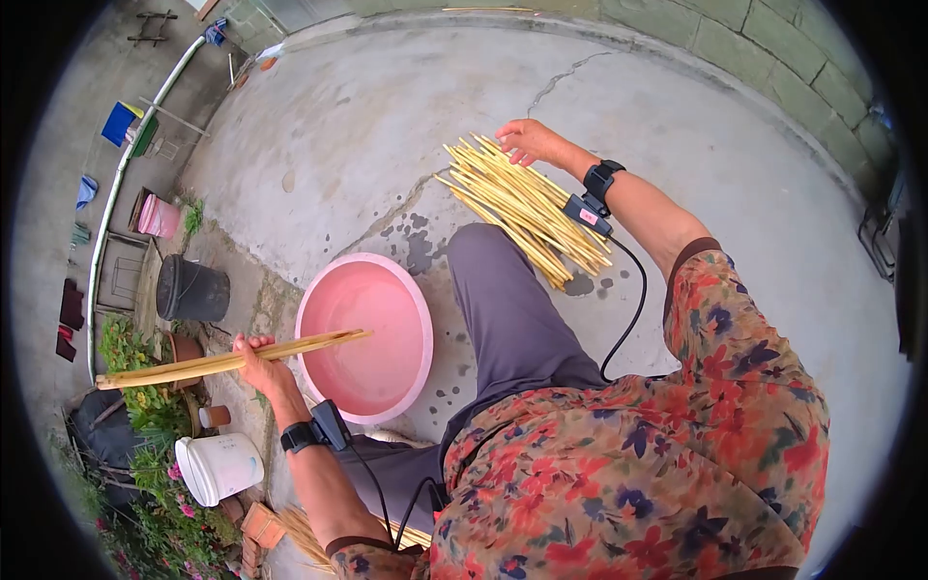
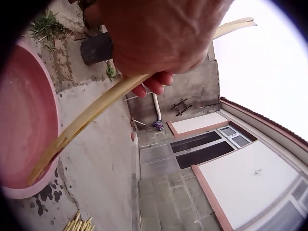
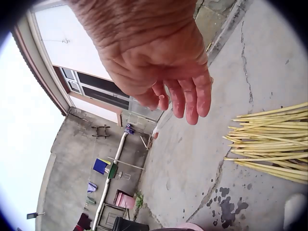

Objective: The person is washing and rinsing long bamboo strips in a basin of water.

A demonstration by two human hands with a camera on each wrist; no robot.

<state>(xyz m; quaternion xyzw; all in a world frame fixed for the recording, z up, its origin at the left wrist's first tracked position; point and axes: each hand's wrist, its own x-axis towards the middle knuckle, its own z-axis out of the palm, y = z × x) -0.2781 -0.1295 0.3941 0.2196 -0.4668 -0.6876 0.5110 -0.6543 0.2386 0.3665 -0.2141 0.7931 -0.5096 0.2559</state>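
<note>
My left hand [image 1: 256,361] grips a few long pale yellow stalks [image 1: 208,365], their near ends reaching over a pink basin [image 1: 423,333] with water in it. In the left wrist view the fingers curl round the stalks [image 2: 91,111], which show brownish marks toward the lower end. My right hand [image 1: 532,142] is held above the far end of a pile of similar yellow stalks [image 1: 527,208] on the concrete. Its fingers hang loosely bent with nothing in them, as the right wrist view of the hand [image 3: 168,82] shows.
Left of the basin stand a black bucket [image 1: 193,290], a white bucket [image 1: 224,468] and green plants [image 1: 145,387]. Wet spots [image 1: 418,246] mark the concrete between basin and pile. A cable [image 1: 638,309] runs from the right wrist. A block wall [image 1: 783,68] borders the yard.
</note>
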